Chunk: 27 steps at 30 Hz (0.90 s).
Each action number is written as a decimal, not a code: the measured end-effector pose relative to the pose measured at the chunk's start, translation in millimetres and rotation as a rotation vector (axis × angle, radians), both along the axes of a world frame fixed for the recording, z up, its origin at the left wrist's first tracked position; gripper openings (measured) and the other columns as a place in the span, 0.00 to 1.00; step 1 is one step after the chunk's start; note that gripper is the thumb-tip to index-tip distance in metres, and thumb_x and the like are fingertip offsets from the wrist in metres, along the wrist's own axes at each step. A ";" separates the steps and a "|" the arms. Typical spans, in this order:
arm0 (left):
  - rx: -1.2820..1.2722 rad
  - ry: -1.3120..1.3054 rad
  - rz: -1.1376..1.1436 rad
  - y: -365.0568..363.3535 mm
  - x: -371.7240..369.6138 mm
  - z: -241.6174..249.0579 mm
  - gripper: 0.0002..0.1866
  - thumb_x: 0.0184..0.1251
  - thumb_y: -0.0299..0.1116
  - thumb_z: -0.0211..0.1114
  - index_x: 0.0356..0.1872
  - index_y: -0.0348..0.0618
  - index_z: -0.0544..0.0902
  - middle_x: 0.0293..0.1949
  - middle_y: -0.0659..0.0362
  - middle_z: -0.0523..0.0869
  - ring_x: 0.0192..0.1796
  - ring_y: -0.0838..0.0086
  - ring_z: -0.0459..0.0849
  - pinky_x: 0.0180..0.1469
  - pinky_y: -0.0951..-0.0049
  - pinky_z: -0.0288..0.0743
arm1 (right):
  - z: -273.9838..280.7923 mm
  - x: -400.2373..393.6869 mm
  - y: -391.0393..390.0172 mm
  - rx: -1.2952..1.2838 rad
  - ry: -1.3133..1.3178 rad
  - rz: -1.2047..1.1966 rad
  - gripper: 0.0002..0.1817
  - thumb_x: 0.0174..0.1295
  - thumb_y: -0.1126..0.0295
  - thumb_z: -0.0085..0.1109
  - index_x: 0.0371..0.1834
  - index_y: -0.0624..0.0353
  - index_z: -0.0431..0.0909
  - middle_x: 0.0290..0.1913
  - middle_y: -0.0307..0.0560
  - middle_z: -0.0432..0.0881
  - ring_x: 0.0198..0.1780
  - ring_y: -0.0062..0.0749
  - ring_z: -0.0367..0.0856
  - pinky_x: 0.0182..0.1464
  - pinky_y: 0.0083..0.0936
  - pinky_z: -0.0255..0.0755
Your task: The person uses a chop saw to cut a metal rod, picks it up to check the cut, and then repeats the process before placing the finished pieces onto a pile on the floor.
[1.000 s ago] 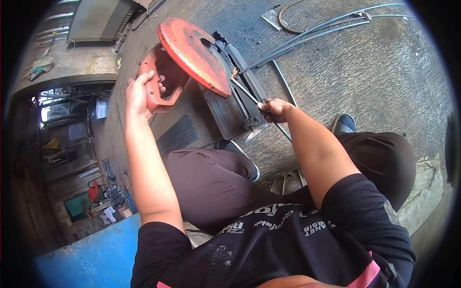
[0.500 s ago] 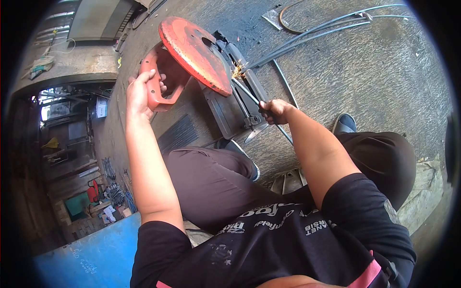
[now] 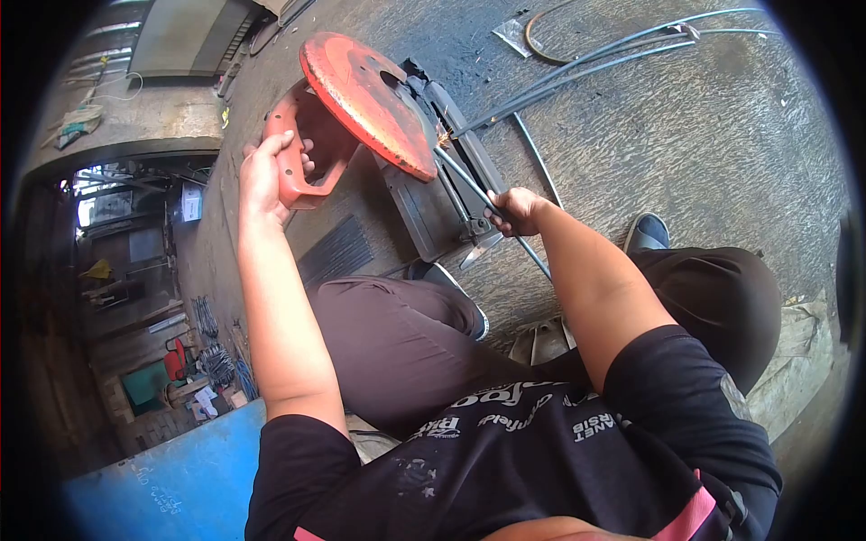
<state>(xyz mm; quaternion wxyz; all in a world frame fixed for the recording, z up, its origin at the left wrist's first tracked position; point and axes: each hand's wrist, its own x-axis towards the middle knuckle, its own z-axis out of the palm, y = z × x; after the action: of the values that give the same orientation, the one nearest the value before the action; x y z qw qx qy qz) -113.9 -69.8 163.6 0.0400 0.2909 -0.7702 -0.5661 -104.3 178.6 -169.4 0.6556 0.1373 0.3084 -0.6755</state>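
Since half a second ago the burst of sparks at the blade has shrunk to a faint glow, and the right hand [image 3: 516, 209] has slid a touch nearer along the rod; the left hand and the saw head have hardly shifted.

The thin steel rod [image 3: 469, 180] lies across the saw's base [image 3: 433, 212], running from the right hand up and left to the lower edge of the red blade guard [image 3: 365, 99], where a small spark [image 3: 442, 137] shows at the contact. The right hand's fingers are curled tight around the near part of the rod, gripping it just beside the clamp at the near end of the base. The rod passes on below the hand toward the person's leg.

The left hand [image 3: 263, 176] is wrapped around the red handle [image 3: 298, 171] of the chop saw, thumb side toward the camera, fingers closed over the grip. The guard is tilted, its flat face toward the camera.

Beyond the blade, a bundle of long rods [image 3: 595, 68] stretches away to the far right over the concrete floor [image 3: 704, 153]. One loose rod [image 3: 534, 153] lies on the floor just right of the base. A flat stack of cut rod pieces [image 3: 336, 252] lies on the floor left of the base, near the person's knee. A blue shoe [image 3: 646, 232] shows to the right of the right forearm. A blue panel [image 3: 171, 482] sits at the near left.
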 end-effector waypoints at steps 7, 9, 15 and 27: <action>0.002 0.000 0.006 2.1 0.5 1.2 0.20 0.62 0.29 0.61 0.53 0.36 0.66 0.36 0.48 0.83 0.29 0.70 0.81 0.30 0.70 0.80 | -9.2 -4.4 -1.1 0.118 0.160 -0.026 0.19 0.70 0.53 0.51 0.34 0.60 0.76 0.23 0.42 0.74 0.19 0.28 0.65 0.23 0.25 0.61; -0.003 -0.005 0.000 -1.7 -0.2 1.1 0.21 0.62 0.29 0.61 0.53 0.36 0.65 0.36 0.48 0.83 0.29 0.70 0.81 0.30 0.71 0.80 | -27.0 -24.5 8.0 0.287 0.405 0.032 0.21 0.69 0.51 0.53 0.34 0.61 0.81 0.27 0.46 0.79 0.23 0.32 0.74 0.27 0.29 0.68; 0.010 0.002 -0.018 -3.3 -0.3 0.0 0.22 0.62 0.30 0.62 0.54 0.36 0.64 0.37 0.47 0.83 0.31 0.70 0.82 0.32 0.70 0.80 | 58.9 -141.1 68.2 0.800 1.535 0.447 0.30 0.72 0.43 0.37 0.48 0.58 0.81 0.35 0.49 0.82 0.39 0.39 0.81 0.49 0.40 0.72; 0.138 0.066 0.012 2.3 3.3 -1.2 0.22 0.64 0.29 0.61 0.56 0.35 0.67 0.40 0.47 0.82 0.36 0.67 0.84 0.40 0.69 0.83 | 161.4 -204.1 65.0 1.046 2.044 0.880 0.21 0.73 0.51 0.45 0.43 0.57 0.81 0.38 0.45 0.84 0.42 0.37 0.84 0.61 0.51 0.65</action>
<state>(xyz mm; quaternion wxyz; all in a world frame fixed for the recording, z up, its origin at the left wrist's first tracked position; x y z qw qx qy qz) -110.6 -67.4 162.4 0.0488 0.2785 -0.7260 -0.6269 -308.4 243.5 -8.1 0.1506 -0.3244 0.9338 0.0108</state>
